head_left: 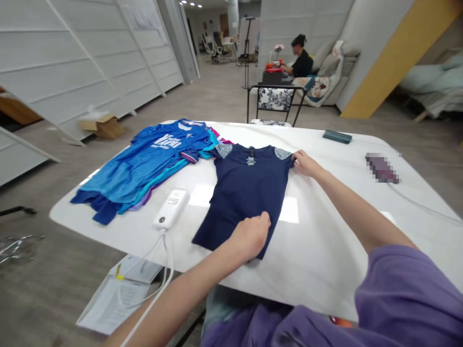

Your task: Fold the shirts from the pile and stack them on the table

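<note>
Navy shirt (249, 185): lies spread on the white tabletop (336, 260), centre of the frame.
Right grip (307, 164): I pinch the shirt's sleeve edge, right of centre.
Left grip (251, 236): I curl it over the shirt's lower part, below centre; whether it holds cloth, I cannot tell.
Blue-topped garment pile (144, 161): left of centre.
</note>
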`<state>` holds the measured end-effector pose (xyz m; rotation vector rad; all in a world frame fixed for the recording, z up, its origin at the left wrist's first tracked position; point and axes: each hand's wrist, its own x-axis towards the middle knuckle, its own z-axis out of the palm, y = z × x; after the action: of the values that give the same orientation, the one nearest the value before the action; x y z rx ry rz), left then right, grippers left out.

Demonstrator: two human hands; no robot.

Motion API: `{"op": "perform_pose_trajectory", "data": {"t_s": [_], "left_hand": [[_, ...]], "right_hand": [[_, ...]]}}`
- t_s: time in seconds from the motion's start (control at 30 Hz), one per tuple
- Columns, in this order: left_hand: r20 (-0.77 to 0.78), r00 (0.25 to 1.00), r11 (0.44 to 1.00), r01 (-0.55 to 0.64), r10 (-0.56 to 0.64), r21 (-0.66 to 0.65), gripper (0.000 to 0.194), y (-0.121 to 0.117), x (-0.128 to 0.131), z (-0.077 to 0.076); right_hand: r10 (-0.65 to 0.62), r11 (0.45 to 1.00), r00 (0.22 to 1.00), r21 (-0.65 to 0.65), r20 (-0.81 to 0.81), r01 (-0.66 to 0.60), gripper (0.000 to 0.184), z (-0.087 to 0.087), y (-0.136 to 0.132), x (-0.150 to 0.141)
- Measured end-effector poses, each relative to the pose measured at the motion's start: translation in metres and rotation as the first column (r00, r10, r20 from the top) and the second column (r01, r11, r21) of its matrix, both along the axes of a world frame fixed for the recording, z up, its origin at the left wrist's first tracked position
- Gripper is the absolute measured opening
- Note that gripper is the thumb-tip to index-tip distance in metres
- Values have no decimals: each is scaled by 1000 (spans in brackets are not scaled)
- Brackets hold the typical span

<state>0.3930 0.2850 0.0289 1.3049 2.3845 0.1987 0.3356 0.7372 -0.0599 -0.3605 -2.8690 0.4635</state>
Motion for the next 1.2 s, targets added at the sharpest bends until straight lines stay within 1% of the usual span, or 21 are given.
{"op": "perform_pose_trajectory", "data": {"t_s": [0.1,0.17,0.2,0.27,0.33,0.4,0.43,0.5,0.6,0.67,0.7,0.77,0.83,0.9,0.97,1.0,1.03,1.07,1.1,1.17,1.2], "left_hand": [[141,972,981,180,-188,69,39,35,66,-11],[139,945,945,270,-297,184,43,49,84,-17],[97,943,925,287,-319,249,44,53,84,-20],[-31,965,901,256,-262,352,47,59,67,-31],[-136,985,908,151,-105,391,55,61,35,-47],[-207,978,938,39,36,346,67,58,-2,-68],[-239,969,953,6,70,304,71,54,-20,-78],[-305,949,972,0,74,234,72,42,-51,-97],[-388,921,974,53,39,222,68,23,-80,-109],[-404,913,962,62,52,264,69,11,-82,-105],[-395,917,955,64,59,290,71,5,-76,-101],[-346,938,940,102,18,326,74,-10,-53,-93],[-273,957,923,188,-96,335,77,-32,-18,-87],[-218,948,900,294,-232,322,80,-59,16,-88],[-206,923,876,376,-324,304,86,-86,41,-93],[-214,911,866,404,-352,295,88,-97,48,-97],[-227,901,859,425,-371,286,92,-107,53,-100],[-240,893,853,440,-382,280,96,-113,55,-103],[-254,886,849,451,-388,276,100,-118,56,-105],[-276,877,844,463,-392,272,109,-122,55,-107],[-285,874,841,468,-394,271,113,-122,55,-107]], "right_hand": [[-99,995,995,-19,31,99,36,-5,38,102],[-200,980,980,-29,-17,199,40,-6,48,154],[-250,968,967,-33,-51,249,42,-6,47,176],[-313,950,944,-46,-100,310,43,-9,31,209],[-311,949,945,-83,-105,303,51,-14,-3,237],[-296,947,952,-153,-75,282,63,-19,-49,263],[-304,936,952,-200,-45,289,67,-20,-73,277],[-336,892,941,-312,28,328,72,-19,-120,302],[-348,793,932,-499,100,349,75,-10,-171,328],[-345,737,927,-570,144,363,75,-3,-190,334],[-342,730,923,-570,174,378,71,0,-195,335],[-334,749,915,-526,226,403,56,4,-202,334],[-312,789,922,-479,228,385,40,4,-208,332],[-286,813,940,-473,185,340,31,2,-214,329],[-281,794,951,-525,130,306,26,2,-224,326],[-285,755,953,-587,105,291,26,3,-230,324],[-295,685,951,-674,91,277,27,4,-237,322],[-302,583,949,-770,91,259,31,6,-244,320],[-304,457,947,-857,103,240,36,8,-251,319],[-288,215,945,-951,154,220,55,13,-262,319],[-274,138,944,-964,182,225,67,16,-265,321]]}}
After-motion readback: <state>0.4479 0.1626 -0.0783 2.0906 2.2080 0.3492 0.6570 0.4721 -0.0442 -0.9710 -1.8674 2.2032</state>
